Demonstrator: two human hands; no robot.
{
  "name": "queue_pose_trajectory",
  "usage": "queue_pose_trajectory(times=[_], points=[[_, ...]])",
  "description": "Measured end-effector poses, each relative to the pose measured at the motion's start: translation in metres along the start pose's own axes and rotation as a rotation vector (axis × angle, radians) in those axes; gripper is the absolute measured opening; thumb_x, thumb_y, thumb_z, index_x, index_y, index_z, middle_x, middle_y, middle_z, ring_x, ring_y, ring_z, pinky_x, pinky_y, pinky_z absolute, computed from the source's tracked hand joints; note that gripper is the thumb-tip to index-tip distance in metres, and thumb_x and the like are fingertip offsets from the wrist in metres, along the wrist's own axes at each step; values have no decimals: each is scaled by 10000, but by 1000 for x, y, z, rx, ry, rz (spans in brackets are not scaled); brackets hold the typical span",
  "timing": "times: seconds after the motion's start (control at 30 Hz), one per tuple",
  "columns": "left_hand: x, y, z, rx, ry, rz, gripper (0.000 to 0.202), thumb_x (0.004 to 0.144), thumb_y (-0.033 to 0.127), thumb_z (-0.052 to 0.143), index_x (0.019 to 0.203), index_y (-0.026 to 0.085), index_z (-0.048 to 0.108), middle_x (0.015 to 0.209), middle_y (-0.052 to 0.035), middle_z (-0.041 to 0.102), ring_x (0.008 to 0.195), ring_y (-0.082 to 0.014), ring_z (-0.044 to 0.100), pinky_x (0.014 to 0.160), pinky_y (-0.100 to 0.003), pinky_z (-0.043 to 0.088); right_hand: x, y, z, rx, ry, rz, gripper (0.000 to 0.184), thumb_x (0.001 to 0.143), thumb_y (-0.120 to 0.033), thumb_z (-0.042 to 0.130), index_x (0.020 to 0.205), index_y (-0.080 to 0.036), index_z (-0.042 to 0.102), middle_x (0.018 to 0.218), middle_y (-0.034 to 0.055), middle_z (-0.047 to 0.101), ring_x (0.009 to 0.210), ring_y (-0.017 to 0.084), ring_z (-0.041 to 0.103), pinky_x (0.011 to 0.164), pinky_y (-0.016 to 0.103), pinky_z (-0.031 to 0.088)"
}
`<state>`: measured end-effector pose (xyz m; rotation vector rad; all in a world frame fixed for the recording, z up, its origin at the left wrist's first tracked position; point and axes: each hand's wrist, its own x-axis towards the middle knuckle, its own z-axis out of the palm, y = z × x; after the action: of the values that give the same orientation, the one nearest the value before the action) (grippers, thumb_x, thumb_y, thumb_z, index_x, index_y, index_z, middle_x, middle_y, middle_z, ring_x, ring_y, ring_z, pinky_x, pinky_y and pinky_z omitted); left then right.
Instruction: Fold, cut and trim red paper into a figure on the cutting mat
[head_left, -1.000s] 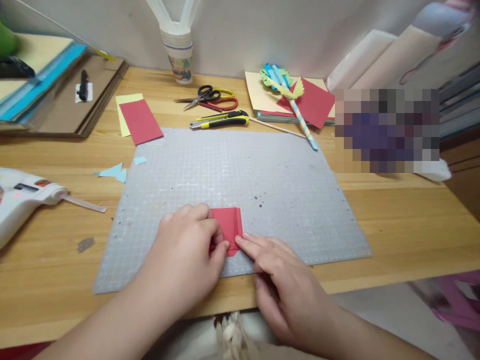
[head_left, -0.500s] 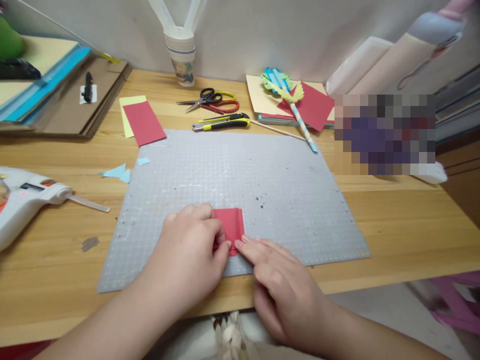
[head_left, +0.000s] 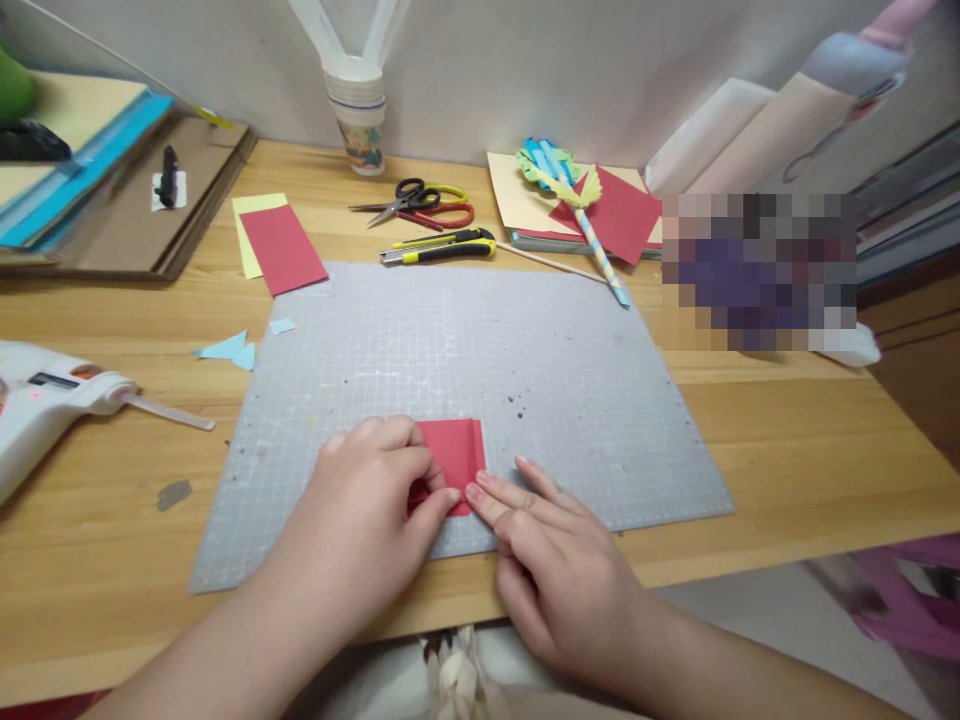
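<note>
A small folded piece of red paper lies near the front edge of a grey cutting mat. My left hand covers its left part, fingers curled, thumb and fingertips pinching the paper's lower edge. My right hand lies flat on the mat just right of it, fingers stretched out, with the fingertips pressing the paper's lower right corner. The two hands nearly touch at that edge.
On the wooden desk: a white glue gun at the left, blue paper scraps, red and yellow paper sheets, scissors, a utility knife, a paper cup, a paper flower on a striped stick, and cardboard stacks.
My right hand slid slightly left along the paper's lower edge and spread its fingers. The protruding lower flap is now pressed flat. My left hand stayed on the paper.
</note>
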<state>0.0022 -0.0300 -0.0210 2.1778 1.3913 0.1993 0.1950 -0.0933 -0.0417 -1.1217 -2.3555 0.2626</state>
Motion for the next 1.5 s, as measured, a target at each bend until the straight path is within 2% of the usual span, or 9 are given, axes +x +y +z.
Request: queue_pose_trajectory(times=[0.23,0.43,0.67,1.17,1.27,1.33,1.37,1.4,1.5], points=[[-14,-18,2,-88,87,-27,241,845,400,616,668,241,648,784,0,593,791,-205,535,730,-360,370,1,1,1,26,18,19,370,815,-39,441,1144,-36,610,1117,116,728,1138,210,641,1107,427,410],[-16,-15,6,-8,157,-64,269,855,402,566,655,232,624,785,-2,591,776,-204,538,726,-369,351,1,0,2,-5,27,0,363,808,-40,440,1122,-21,622,1096,129,734,1125,211,648,1130,437,369],[-15,-6,0,99,76,-69,264,881,364,484,672,216,549,775,-21,557,759,-221,503,686,-367,333,5,-4,2,-49,49,7,380,803,-42,425,1121,-27,632,1039,137,748,1096,224,665,1129,473,364],[-16,-7,4,121,94,-52,202,893,262,432,711,209,500,833,-32,524,820,-241,482,716,-406,336,7,-3,1,-71,43,-29,366,817,-50,421,1112,-24,636,1030,134,749,1092,230,665,1114,458,401],[-24,-8,5,93,187,-30,127,897,238,446,810,205,532,874,-37,542,842,-233,507,746,-413,351,8,-3,1,-77,43,-42,347,821,-48,427,1083,-40,653,1027,131,750,1101,237,659,1105,443,422],[-34,-8,9,132,334,10,107,897,229,478,947,209,571,929,-52,552,867,-236,517,768,-416,351,8,-4,1,-73,34,-41,345,821,-48,424,1075,-52,657,1025,124,752,1100,236,660,1104,446,425],[-40,-7,12,200,443,45,161,890,226,505,1027,224,590,952,-61,555,876,-243,516,770,-418,343,8,-4,1,-71,30,-41,343,821,-47,424,1072,-50,657,1020,124,752,1094,238,662,1101,452,428],[-46,-7,16,280,490,101,246,878,217,539,1112,261,599,943,-57,555,845,-239,508,753,-407,333,8,-4,0,-70,30,-43,342,819,-46,424,1071,-42,656,1008,127,754,1086,242,667,1096,457,433],[-59,-3,27,414,455,282,401,867,234,592,1264,284,574,960,-43,623,849,-218,540,760,-371,348,8,-3,0,-69,37,-52,337,819,-43,424,1065,-13,653,960,136,755,1057,251,680,1082,468,445]])
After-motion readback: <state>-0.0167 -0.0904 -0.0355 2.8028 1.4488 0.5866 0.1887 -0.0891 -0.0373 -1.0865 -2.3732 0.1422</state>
